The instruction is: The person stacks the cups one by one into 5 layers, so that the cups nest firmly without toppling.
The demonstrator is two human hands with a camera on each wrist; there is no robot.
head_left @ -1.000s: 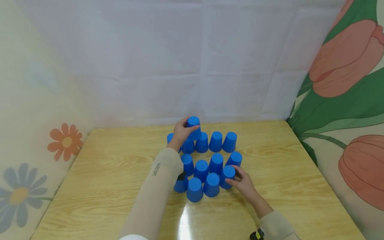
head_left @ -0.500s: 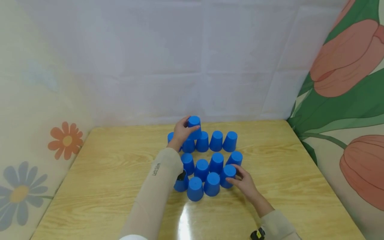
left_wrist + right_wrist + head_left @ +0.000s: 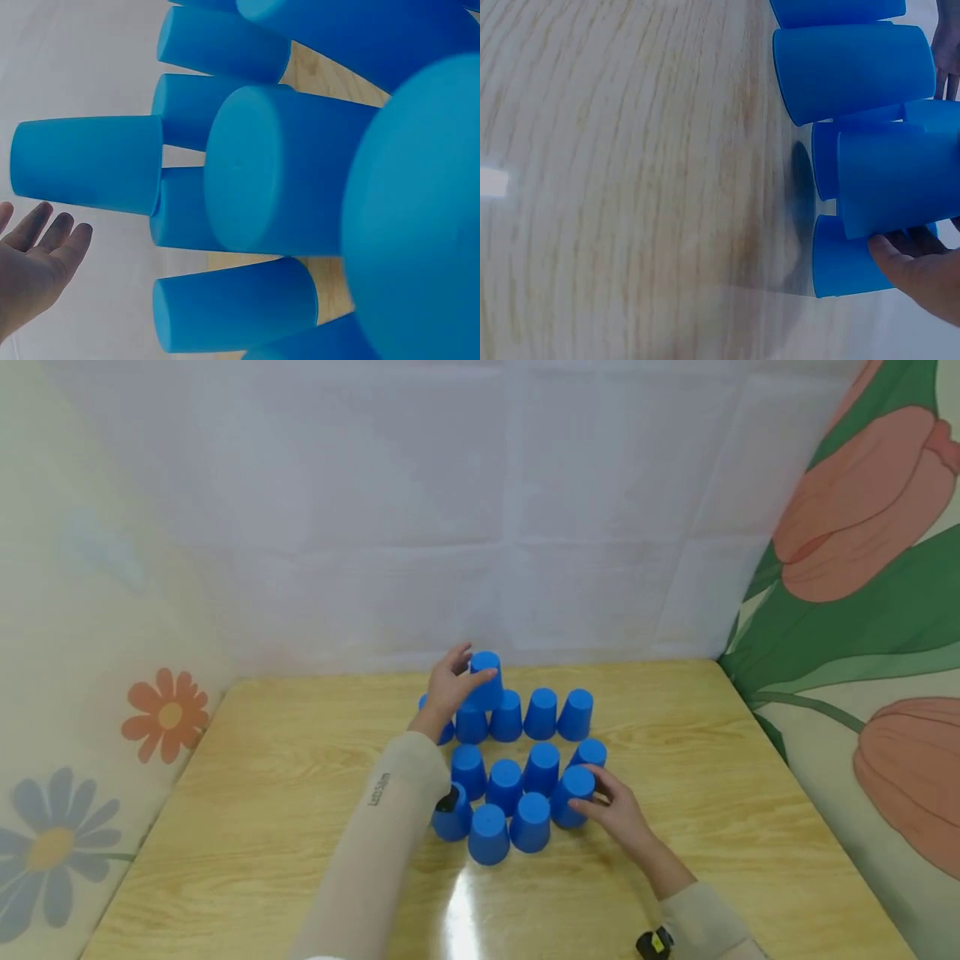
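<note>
An upside-down blue plastic cup [image 3: 487, 692] stands on the bases of two back-row cups. My left hand [image 3: 448, 689] is beside it, fingers spread; in the left wrist view those fingers [image 3: 71, 244] are apart from the cup's side. At the right end of the front group, my right hand [image 3: 624, 817] pinches another upside-down blue cup [image 3: 572, 802] between thumb and fingers. The right wrist view shows this held cup [image 3: 900, 180] with its rim raised off the tabletop, overlapping the cups behind it.
More inverted blue cups stand in a back row [image 3: 541, 714] and in a front group [image 3: 488, 835] on the wooden table [image 3: 262, 827]. A white cloth [image 3: 375, 527] hangs behind the table. Floral panels [image 3: 885, 610] flank both sides.
My left hand has loosened from the top cup, its fingers spreading and shifting slightly left. My right hand has lifted its cup slightly up from the table.
</note>
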